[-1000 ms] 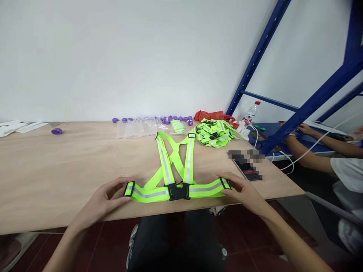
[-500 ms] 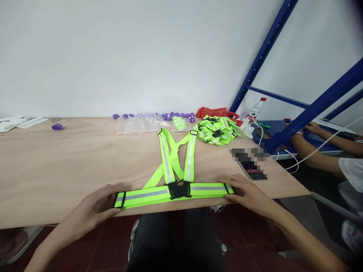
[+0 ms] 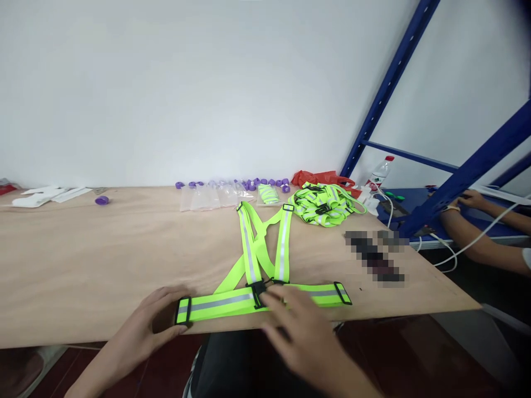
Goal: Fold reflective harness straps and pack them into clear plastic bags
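A neon yellow-green reflective vest (image 3: 249, 251) of elastic straps with grey stripes lies spread along the table's front edge. Its two shoulder straps point away from me and its waist belt runs crosswise. My left hand (image 3: 151, 318) curves around the belt's left end, thumb at the lower edge and fingers at the upper, by the black slider (image 3: 183, 311). Over the belt's middle is my right hand (image 3: 301, 326), blurred by motion, its fingertips at the black buckle (image 3: 258, 294) and partly covering it. Whether those fingers grip the buckle is unclear. The right slider (image 3: 342, 293) lies untouched.
Behind the vest are clear plastic bags (image 3: 207, 197), purple items (image 3: 271, 182), a packed green bundle (image 3: 267, 194) and a tangled heap of reflective straps (image 3: 326, 204). A bottle (image 3: 379, 172) stands by the blue frame (image 3: 384, 88). Another person's arms (image 3: 468, 232) show at right.
My right hand has left the belt's right end and moved left to the buckle. My left hand stays at the left end. The view has shifted slightly.
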`<action>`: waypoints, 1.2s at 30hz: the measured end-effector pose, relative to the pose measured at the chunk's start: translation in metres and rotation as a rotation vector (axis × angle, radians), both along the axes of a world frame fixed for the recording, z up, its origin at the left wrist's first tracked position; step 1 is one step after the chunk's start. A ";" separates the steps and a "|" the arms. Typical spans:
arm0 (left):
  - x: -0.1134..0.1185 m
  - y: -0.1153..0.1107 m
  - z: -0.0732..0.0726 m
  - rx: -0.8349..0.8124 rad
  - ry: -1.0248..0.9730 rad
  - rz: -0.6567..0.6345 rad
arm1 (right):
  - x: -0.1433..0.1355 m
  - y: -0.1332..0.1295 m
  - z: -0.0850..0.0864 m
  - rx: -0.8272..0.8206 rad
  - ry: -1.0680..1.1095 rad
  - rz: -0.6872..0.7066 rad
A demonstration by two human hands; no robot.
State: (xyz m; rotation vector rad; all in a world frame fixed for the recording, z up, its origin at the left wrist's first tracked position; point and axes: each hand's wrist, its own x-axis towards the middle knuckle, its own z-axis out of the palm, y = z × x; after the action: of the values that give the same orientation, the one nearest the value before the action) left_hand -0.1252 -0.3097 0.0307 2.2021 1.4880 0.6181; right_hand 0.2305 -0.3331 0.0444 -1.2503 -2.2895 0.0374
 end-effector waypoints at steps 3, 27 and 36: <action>0.001 -0.002 -0.004 0.029 -0.031 0.021 | -0.055 -0.010 -0.013 -0.084 0.020 0.101; 0.097 -0.001 -0.018 -0.051 -0.722 0.191 | -0.068 -0.002 -0.037 -0.284 0.028 0.165; 0.117 0.014 -0.030 0.119 -1.094 0.341 | -0.068 -0.006 -0.036 -0.173 0.323 0.028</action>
State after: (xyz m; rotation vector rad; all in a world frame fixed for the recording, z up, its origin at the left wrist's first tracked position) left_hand -0.0079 -0.2959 0.0009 1.2155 1.1723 1.6885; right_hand 0.1623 -0.3387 0.0087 -1.1967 -2.0556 0.4252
